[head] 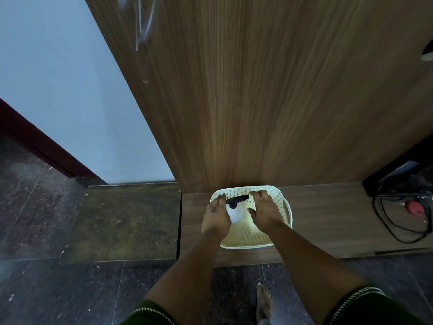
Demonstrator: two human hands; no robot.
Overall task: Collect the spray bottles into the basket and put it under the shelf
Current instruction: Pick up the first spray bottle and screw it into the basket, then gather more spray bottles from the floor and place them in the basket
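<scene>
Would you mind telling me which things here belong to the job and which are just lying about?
Job: cream basket; white spray bottle in it; left hand and right hand over it; wooden base board.
Lying about: black cables; red plug.

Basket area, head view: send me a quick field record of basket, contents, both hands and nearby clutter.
basket: cream, perforated, on low wooden ledge against wood panel
contents: one white spray bottle with black head; others not visible
left hand: open, at basket's left rim
right hand: open, palm down over basket interior
clutter: black cables on ledge, far right
</scene>
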